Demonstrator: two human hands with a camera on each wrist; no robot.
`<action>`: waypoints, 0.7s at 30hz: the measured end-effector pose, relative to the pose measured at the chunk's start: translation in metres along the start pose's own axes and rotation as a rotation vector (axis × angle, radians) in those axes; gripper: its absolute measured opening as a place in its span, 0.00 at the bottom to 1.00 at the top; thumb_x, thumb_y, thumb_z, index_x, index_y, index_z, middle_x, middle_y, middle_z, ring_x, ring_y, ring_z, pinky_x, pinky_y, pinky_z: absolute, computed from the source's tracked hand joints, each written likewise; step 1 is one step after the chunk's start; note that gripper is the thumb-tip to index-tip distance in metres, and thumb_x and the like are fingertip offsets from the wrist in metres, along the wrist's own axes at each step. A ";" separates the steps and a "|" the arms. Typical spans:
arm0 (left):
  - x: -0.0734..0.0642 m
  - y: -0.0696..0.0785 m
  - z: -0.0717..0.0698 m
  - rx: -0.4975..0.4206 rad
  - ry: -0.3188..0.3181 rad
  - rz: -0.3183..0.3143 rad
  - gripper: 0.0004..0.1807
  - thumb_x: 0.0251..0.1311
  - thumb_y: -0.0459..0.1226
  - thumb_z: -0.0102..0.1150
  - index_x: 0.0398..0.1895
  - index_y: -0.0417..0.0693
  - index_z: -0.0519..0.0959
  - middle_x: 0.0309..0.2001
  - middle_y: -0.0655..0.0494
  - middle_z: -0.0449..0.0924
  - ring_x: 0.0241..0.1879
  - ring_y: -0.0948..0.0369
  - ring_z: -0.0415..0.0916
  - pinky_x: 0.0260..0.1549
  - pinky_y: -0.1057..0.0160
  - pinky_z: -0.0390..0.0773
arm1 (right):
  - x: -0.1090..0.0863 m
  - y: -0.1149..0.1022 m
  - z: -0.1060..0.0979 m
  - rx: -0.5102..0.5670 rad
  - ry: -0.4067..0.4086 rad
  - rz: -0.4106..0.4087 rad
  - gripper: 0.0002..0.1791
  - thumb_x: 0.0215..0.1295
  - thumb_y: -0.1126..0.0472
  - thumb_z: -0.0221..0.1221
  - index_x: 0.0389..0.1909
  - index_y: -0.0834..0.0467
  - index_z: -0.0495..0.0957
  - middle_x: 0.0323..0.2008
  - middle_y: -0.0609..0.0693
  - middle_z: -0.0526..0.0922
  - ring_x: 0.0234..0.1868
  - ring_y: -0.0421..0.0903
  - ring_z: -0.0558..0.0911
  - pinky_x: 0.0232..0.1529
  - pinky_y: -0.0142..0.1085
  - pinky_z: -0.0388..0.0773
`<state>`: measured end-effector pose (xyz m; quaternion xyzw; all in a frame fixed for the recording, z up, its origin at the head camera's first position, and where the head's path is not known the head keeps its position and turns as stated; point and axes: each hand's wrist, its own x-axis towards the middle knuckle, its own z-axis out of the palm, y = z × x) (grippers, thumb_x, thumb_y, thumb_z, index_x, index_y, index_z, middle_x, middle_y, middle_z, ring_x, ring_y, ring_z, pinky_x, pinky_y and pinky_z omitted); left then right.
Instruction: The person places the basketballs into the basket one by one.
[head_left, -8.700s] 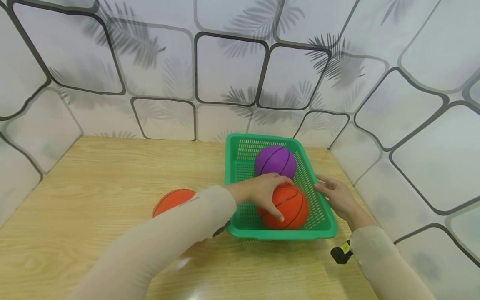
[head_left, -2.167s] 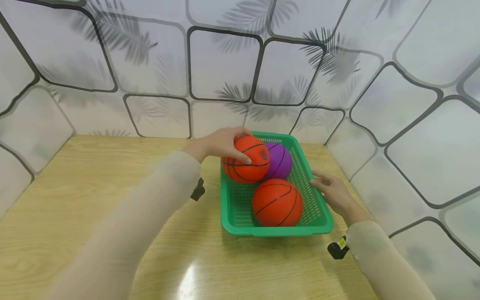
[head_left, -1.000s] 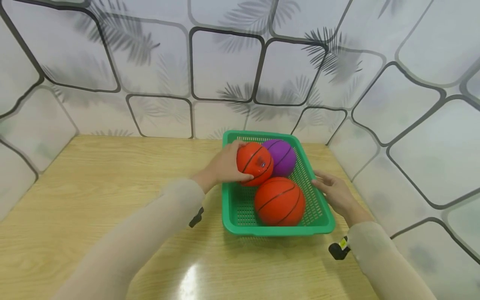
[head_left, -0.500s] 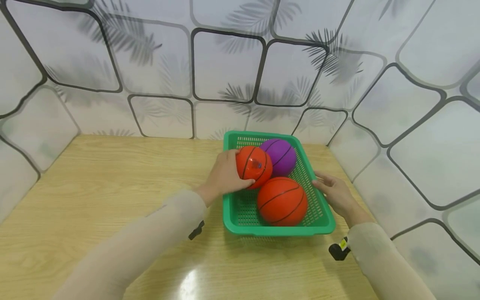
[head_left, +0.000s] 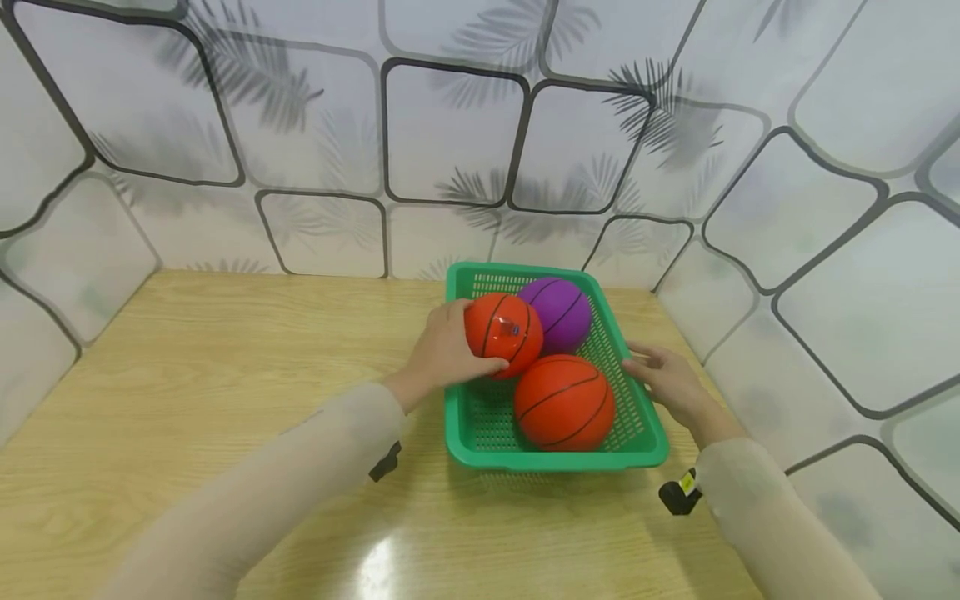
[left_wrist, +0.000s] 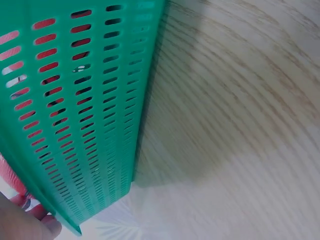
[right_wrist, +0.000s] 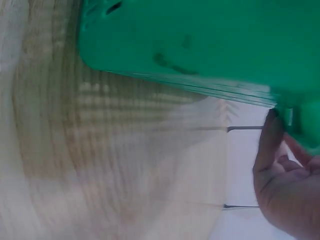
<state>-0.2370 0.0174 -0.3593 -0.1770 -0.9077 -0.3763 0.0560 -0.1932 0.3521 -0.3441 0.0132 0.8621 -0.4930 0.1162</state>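
Observation:
A green plastic basket (head_left: 551, 461) stands on the table with three toy basketballs in it. At its back left is a shiny red basketball (head_left: 504, 335), touching the purple basketball (head_left: 557, 313) behind it. The second red basketball (head_left: 564, 403) lies at the front. My left hand (head_left: 442, 350) reaches over the basket's left rim and holds the shiny ball, thumb in front and fingers at the far side. On the right, my right hand (head_left: 671, 383) grips the basket's rim with thumb and fingers; the right wrist view shows its fingers (right_wrist: 272, 140) against the rim's underside.
The light wooden table (head_left: 247, 358) stretches out to the left of the basket. A patterned wall (head_left: 322, 233) rises behind it, and another wall (head_left: 840, 333) runs close by on the right, beside my right arm.
The shiny red ball, on the table at the earliest frame, was carried by my left hand over the basket and lowered beside the purple ball. My right hand has stayed at the rim.

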 end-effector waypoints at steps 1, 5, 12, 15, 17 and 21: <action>0.000 0.000 -0.003 -0.006 -0.004 -0.006 0.53 0.39 0.55 0.74 0.65 0.39 0.61 0.59 0.43 0.66 0.57 0.49 0.63 0.49 0.51 0.75 | 0.000 -0.003 -0.001 -0.010 -0.016 0.002 0.34 0.73 0.55 0.50 0.73 0.64 0.50 0.67 0.70 0.58 0.66 0.67 0.59 0.61 0.60 0.59; 0.001 -0.006 -0.020 -0.016 -0.012 -0.031 0.55 0.41 0.57 0.72 0.67 0.35 0.59 0.63 0.40 0.65 0.62 0.46 0.60 0.55 0.48 0.70 | 0.002 -0.015 -0.004 -0.053 -0.083 0.011 0.36 0.73 0.53 0.49 0.73 0.66 0.47 0.68 0.70 0.55 0.66 0.67 0.58 0.61 0.59 0.61; 0.000 -0.017 -0.068 0.074 -0.056 -0.094 0.57 0.44 0.62 0.67 0.69 0.34 0.57 0.66 0.37 0.60 0.66 0.41 0.55 0.62 0.43 0.59 | 0.004 -0.045 -0.008 -0.081 -0.124 0.013 0.39 0.74 0.52 0.48 0.72 0.69 0.41 0.68 0.73 0.52 0.67 0.67 0.55 0.60 0.57 0.63; -0.002 -0.022 -0.093 0.113 -0.090 -0.133 0.59 0.45 0.63 0.65 0.70 0.33 0.55 0.67 0.33 0.58 0.66 0.38 0.53 0.61 0.40 0.58 | 0.005 -0.058 -0.009 -0.096 -0.106 -0.014 0.38 0.74 0.53 0.48 0.73 0.68 0.42 0.67 0.73 0.54 0.67 0.67 0.56 0.60 0.58 0.63; -0.004 -0.025 -0.110 0.140 -0.109 -0.139 0.59 0.47 0.63 0.63 0.70 0.31 0.53 0.66 0.30 0.57 0.65 0.37 0.53 0.61 0.39 0.58 | 0.005 -0.067 -0.010 -0.102 -0.091 -0.033 0.37 0.74 0.53 0.48 0.73 0.67 0.44 0.68 0.72 0.54 0.67 0.66 0.57 0.60 0.58 0.63; -0.013 -0.027 -0.143 0.183 -0.148 -0.157 0.57 0.51 0.63 0.60 0.70 0.30 0.51 0.65 0.26 0.54 0.65 0.34 0.51 0.61 0.37 0.56 | 0.005 -0.083 -0.007 -0.119 -0.052 -0.060 0.37 0.73 0.51 0.48 0.73 0.65 0.46 0.68 0.70 0.55 0.67 0.65 0.59 0.59 0.56 0.65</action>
